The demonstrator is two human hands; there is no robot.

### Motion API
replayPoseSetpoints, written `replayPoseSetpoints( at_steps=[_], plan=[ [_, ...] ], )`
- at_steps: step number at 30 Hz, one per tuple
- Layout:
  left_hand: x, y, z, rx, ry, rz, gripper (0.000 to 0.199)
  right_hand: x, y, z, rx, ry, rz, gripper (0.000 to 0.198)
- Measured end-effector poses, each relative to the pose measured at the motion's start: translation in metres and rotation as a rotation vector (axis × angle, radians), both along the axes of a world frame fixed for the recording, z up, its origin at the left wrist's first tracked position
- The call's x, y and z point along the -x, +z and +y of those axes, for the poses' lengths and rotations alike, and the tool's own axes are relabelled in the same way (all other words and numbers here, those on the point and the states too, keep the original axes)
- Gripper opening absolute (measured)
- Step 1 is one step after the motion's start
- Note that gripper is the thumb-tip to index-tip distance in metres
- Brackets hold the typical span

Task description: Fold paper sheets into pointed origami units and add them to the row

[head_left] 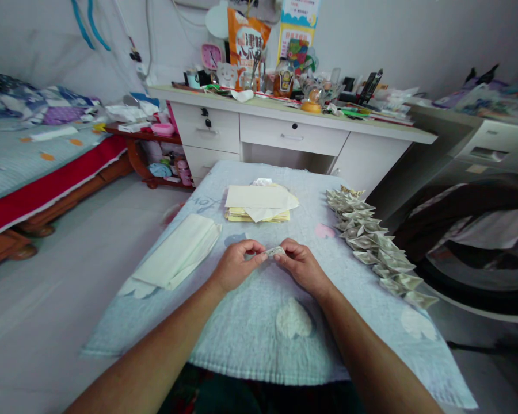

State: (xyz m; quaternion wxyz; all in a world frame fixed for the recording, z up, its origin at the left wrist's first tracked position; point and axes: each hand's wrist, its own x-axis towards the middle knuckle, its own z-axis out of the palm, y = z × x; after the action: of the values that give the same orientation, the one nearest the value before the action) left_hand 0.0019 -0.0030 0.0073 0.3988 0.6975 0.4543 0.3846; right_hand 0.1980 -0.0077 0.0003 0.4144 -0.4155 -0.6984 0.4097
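Note:
Between my two hands, just above the cloth-covered table, is a small folded piece of paper, greyish and narrow. My left hand pinches its left end between thumb and fingers. At the other end, the thumb and fingers of my right hand are closed on it. Beyond the hands lies a stack of cream and yellow paper sheets. A folded pale sheet bundle rests to the left. Along the right side runs a row of several folded paper pieces, pointed like little boats.
A light blue cloth covers the table. Behind it stands a white desk crowded with a jar, an orange bag and a pink clock. A bed is on the left, a washing machine on the right.

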Motion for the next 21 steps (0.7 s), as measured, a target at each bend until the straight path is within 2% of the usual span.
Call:
replayPoseSetpoints(
  at_steps=[7, 11, 16, 21],
  plan=[
    [0.002, -0.003, 0.002, 0.012, 0.001, -0.026, 0.014, 0.0, 0.004, -0.002, -0.102, -0.033, -0.108, 0.021],
    [0.003, -0.003, 0.003, -0.016, 0.01, -0.026, 0.013, 0.0, 0.006, -0.004, -0.18, -0.041, -0.161, 0.011],
    [0.001, -0.003, 0.002, -0.032, 0.009, 0.0, 0.012, 0.004, 0.009, -0.007, -0.246, -0.069, -0.213, 0.012],
    [-0.004, -0.003, -0.001, 0.121, -0.033, -0.24, 0.029, 0.006, 0.01, -0.008, -0.235, -0.11, -0.16, 0.006]
  ],
)
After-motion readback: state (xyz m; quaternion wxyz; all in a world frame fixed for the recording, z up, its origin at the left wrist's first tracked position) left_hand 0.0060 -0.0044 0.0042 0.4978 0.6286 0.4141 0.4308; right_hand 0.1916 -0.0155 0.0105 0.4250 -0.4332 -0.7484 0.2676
